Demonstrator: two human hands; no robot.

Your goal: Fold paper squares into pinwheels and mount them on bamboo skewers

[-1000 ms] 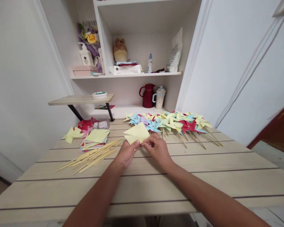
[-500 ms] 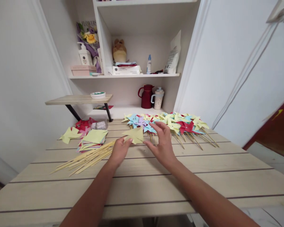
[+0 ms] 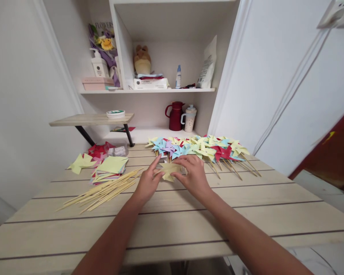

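Observation:
A pale yellow paper pinwheel piece (image 3: 167, 170) is held just above the table between my two hands. My left hand (image 3: 148, 181) pinches its left side with the thumb, the index finger raised. On the other side my right hand (image 3: 192, 173) grips the paper between thumb and fingers. Beyond them lies a heap of finished paper pinwheels on sticks (image 3: 202, 147) in yellow, blue, red and purple. Loose wooden sticks (image 3: 106, 191) lie left of my left hand, beside a stack of square paper sheets (image 3: 111, 166).
Folded yellow paper (image 3: 80, 163), red paper pieces (image 3: 99, 150) and a clear plastic box (image 3: 118, 151) sit at the table's back left, near a small raised shelf (image 3: 94, 120). A red jug (image 3: 176, 116) and a cup (image 3: 189, 119) stand at the back.
My right hand has closed in from the right and now grips the yellow paper. The paper's edges have been turned, and my left index finger has lifted. The view has shifted slightly.

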